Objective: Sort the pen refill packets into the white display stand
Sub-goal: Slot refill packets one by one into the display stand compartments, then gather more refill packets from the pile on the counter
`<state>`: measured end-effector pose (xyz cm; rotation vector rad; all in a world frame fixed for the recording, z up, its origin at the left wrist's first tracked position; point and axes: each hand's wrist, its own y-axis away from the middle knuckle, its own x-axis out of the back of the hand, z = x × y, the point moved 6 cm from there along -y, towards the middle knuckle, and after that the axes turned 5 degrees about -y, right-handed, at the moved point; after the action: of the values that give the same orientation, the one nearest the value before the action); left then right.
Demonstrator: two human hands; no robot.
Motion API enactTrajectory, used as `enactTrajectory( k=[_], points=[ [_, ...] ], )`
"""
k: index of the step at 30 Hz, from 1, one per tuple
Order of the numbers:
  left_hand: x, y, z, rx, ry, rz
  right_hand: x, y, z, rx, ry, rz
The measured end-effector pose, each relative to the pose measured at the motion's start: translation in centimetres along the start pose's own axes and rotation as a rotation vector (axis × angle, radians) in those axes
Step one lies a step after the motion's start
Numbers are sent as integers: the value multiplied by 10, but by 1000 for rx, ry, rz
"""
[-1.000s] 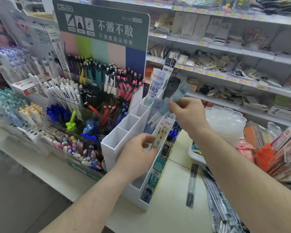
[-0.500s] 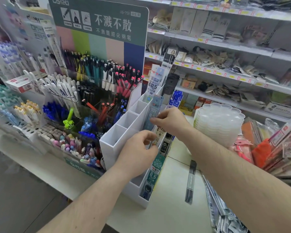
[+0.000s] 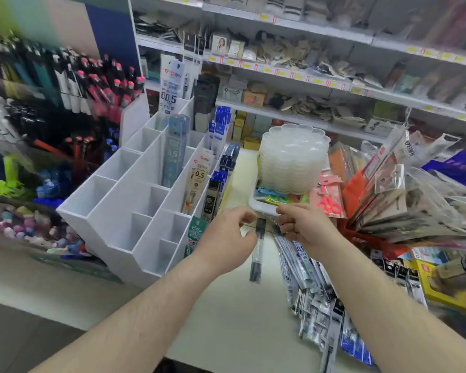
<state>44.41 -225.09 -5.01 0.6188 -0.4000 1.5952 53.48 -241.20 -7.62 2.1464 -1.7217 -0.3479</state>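
The white display stand (image 3: 113, 200) rises in steps at centre left. In its right-hand compartments stand several refill packets, among them a blue-grey 0.5 packet (image 3: 173, 157) and a white 0.5 packet (image 3: 198, 181). A pile of loose refill packets (image 3: 307, 281) fans out over the cream counter at the right. My right hand (image 3: 303, 228) lies on the pile's top end, thumb and fingers curled round a packet's tip. One dark packet (image 3: 256, 254) lies alone between my hands. Just right of the stand, my left hand (image 3: 226, 238) hovers loosely curled and holds nothing.
A stack of clear plastic palettes (image 3: 293, 157) sits in a white tray behind my hands. A red basket (image 3: 371, 240) full of bagged goods crowds the right side, with a yellow box (image 3: 447, 294) in front of it. Pen displays (image 3: 73, 84) fill the left. Stocked shelves run along the back.
Both hands have left the stand, where the blue-grey packet now stands. My right hand dropped to the pile on the counter, my left pulled back, and my view swung right and down.
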Motion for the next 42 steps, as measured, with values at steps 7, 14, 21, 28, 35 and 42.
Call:
enactTrajectory(
  k=[7, 14, 21, 28, 35, 42],
  points=[
    [-95, -32, -36, 67, -288, -263, 56, 17, 63, -20, 854, 219],
    [-160, -57, -53, 30, -686, -446, 59, 12, 94, -70, 1297, 160],
    [-184, -92, -34, 29, -808, -404, 78, -11, 122, -193, 1265, 95],
    [-188, -83, -51, -10, -793, -393, 70, -11, 129, -87, 1347, 65],
    [-160, -70, -70, -15, -553, -298, 27, 2, 131, -10, 1232, -25],
    [-132, -63, -82, 60, -372, -218, 0, 11, 124, 96, 916, -97]
  ],
)
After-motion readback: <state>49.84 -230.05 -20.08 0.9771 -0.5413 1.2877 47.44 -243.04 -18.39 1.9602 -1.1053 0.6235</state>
